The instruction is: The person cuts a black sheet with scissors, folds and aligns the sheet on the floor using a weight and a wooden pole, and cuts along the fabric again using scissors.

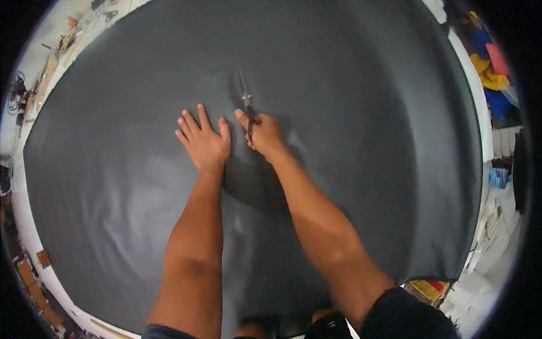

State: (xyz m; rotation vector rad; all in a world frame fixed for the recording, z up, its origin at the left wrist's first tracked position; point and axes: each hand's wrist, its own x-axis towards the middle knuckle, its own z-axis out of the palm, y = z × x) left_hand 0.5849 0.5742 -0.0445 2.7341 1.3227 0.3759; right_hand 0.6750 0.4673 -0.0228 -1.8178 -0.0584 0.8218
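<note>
A large dark grey sheet [339, 73] with a smooth, leather-like sheen covers most of the view. My left hand [208, 140] lies flat on it, fingers spread, left of centre. Just to its right, my right hand [263, 133] is wrapped round the dark handles of a pair of scissors [246, 97]. The scissors' metal blades point away from me over the sheet. Whether the blades are parted, or the sheet is cut there, I cannot make out.
A white table edge [474, 85] shows around the sheet. Tools and small items [62, 39] lie at the upper left. Yellow, blue and pink materials [491, 70] are at the far right. A yellow and red item [427, 290] sits by the lower right edge.
</note>
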